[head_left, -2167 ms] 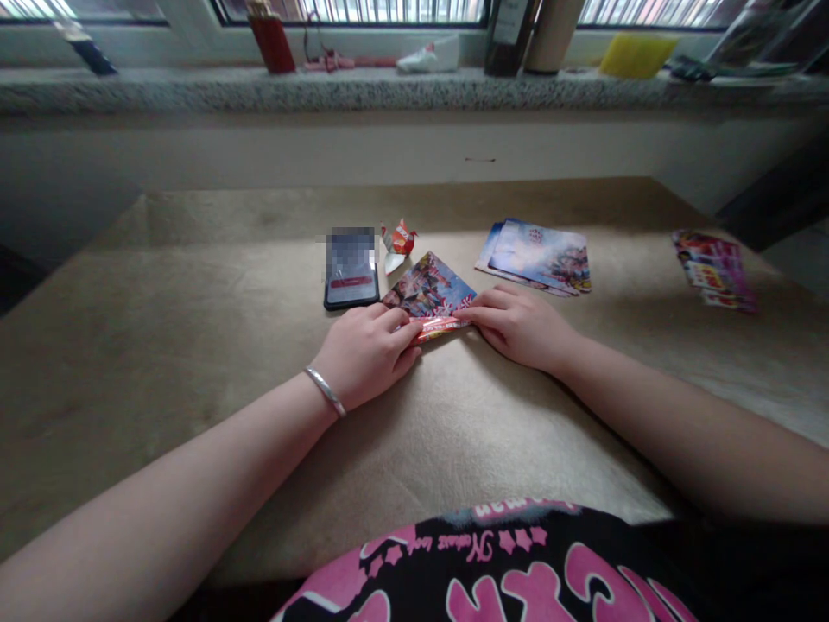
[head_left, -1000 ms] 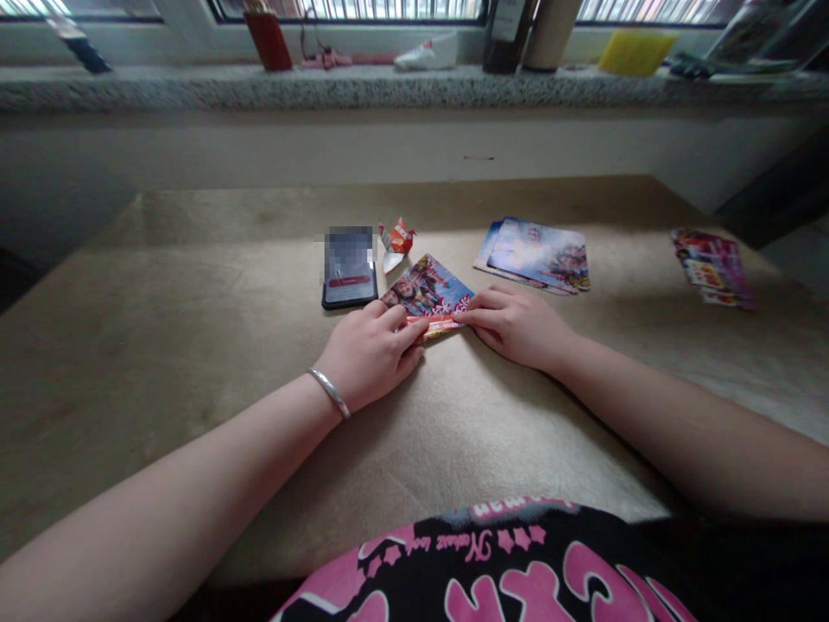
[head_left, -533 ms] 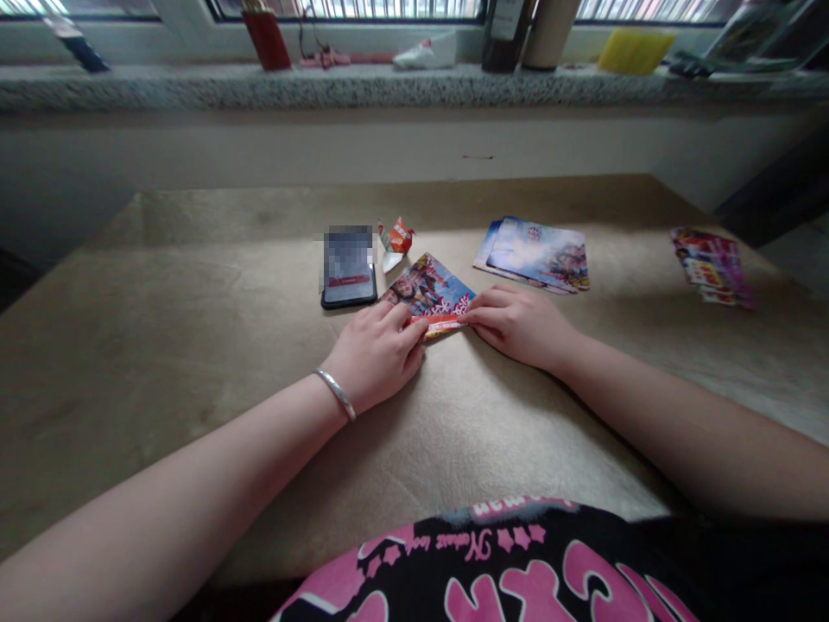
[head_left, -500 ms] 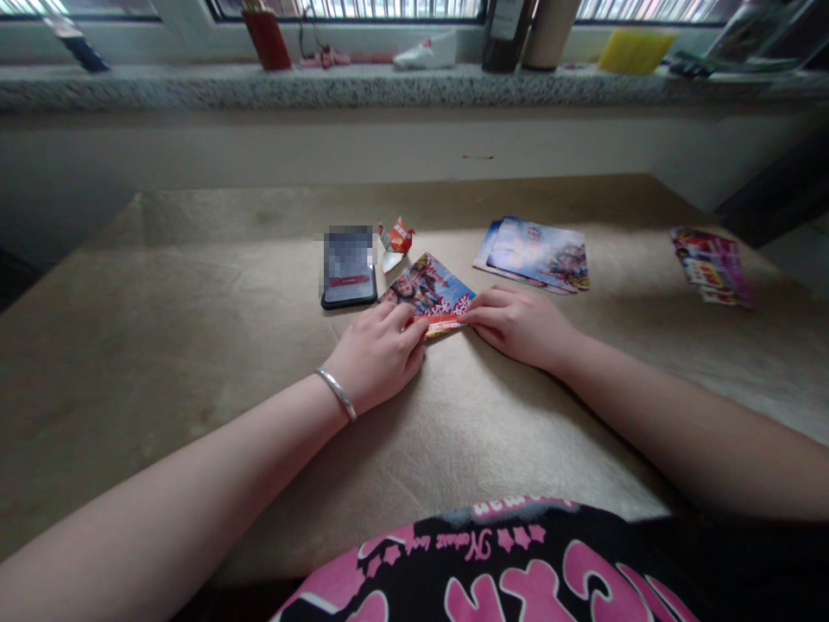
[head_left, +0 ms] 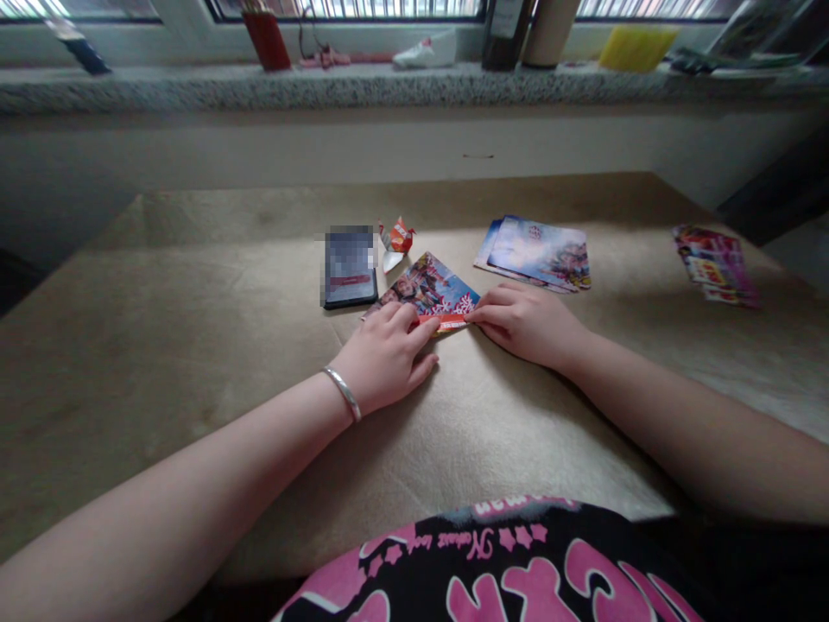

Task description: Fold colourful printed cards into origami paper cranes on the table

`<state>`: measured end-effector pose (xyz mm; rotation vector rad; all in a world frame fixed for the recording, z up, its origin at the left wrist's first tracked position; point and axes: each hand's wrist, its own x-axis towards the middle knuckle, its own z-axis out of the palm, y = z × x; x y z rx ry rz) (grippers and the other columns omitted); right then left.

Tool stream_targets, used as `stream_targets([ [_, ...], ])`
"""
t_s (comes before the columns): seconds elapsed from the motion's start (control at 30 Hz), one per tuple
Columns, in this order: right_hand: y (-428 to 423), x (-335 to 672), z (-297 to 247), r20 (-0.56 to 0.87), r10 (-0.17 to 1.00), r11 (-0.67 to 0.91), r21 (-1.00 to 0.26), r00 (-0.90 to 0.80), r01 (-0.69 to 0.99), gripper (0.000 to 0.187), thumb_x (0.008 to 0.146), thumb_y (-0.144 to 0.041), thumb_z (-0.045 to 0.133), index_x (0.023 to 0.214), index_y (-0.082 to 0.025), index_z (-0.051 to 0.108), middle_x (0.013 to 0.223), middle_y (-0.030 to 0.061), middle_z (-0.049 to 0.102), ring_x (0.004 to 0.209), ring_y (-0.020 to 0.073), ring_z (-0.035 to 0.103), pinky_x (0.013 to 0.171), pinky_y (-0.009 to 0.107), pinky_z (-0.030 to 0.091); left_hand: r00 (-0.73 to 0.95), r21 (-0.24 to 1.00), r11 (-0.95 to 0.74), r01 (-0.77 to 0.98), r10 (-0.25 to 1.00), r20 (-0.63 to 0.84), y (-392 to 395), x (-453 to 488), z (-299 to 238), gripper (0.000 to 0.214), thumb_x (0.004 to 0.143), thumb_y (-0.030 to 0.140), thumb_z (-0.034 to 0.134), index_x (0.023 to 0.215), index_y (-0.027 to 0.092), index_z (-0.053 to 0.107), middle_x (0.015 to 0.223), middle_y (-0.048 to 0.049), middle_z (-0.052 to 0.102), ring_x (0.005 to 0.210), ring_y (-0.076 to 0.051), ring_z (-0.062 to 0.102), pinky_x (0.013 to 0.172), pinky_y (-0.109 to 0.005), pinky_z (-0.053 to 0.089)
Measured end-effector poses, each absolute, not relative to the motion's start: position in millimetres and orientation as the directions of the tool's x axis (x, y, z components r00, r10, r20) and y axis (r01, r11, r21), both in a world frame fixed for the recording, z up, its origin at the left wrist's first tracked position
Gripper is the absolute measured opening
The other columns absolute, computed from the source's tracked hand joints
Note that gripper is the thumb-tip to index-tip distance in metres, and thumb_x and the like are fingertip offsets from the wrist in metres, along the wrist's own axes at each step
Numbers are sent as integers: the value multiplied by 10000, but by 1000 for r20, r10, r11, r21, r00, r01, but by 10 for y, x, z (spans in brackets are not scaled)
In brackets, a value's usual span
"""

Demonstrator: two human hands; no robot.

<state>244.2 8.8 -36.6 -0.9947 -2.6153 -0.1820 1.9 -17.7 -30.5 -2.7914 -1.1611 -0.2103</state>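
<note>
A printed sheet of paper (head_left: 431, 289), blue and red with pictures on it, lies on the table with one corner pointing away from me. Its near edge is folded up into a narrow orange-red strip. My left hand (head_left: 389, 350), a silver bangle at its wrist, rests on the left part of the sheet, fingers stretched along the fold and thumb apart. At the right end of the strip, my right hand (head_left: 522, 320) pinches the paper between thumb and fingers. Just behind the sheet stands a small folded paper figure (head_left: 397, 242), orange and white.
Left of the paper figure lies a phone (head_left: 350, 268), its screen blurred. A stack of printed sheets (head_left: 541, 250) sits behind my right hand, and pink printed papers (head_left: 716, 268) lie at the table's far right. Bottles and a yellow block (head_left: 638, 49) stand on the stone windowsill (head_left: 363, 91).
My left hand has shifted slightly right along the fold, and its thumb has spread away from the fingers. The right hand stays pinched at the strip's right end.
</note>
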Motion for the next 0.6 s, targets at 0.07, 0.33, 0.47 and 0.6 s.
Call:
stream_targets([
  [0.07, 97, 2471, -358, 356, 628, 737, 13, -692, 676, 218, 887, -235, 499, 913, -212, 714, 888, 54, 680, 815, 165, 578, 696, 274, 425, 697, -49, -700, 713, 699, 163, -178, 17, -316, 474, 901, 428, 419, 1285, 163, 500, 1080, -121, 540, 1009, -255, 474, 932, -414, 398],
  [0.33, 102, 2493, -339, 339, 654, 702, 63, -676, 710, 208, 880, -233, 501, 886, -215, 709, 884, 49, 681, 784, 159, 580, 646, 265, 396, 733, -99, -727, 679, 666, 137, -172, 29, -306, 494, 923, 422, 359, 1291, 120, 490, 1124, -130, 547, 1022, -261, 475, 938, -399, 388],
  [0.47, 79, 2505, -309, 306, 693, 665, 79, -653, 743, 203, 873, -236, 507, 885, -220, 709, 859, 44, 676, 763, 159, 580, 599, 266, 367, 733, -111, -726, 679, 664, 144, -155, 23, -319, 493, 920, 433, 366, 1292, 133, 488, 1099, -126, 554, 1014, -257, 473, 922, -396, 388],
  [0.6, 76, 2567, -284, 288, 722, 638, 72, -629, 766, 201, 870, -243, 512, 889, -237, 712, 855, 34, 673, 769, 156, 588, 579, 263, 355, 734, -106, -727, 678, 662, 154, -154, 27, -314, 486, 915, 438, 383, 1293, 151, 487, 1087, -119, 560, 1009, -251, 474, 911, -394, 390],
])
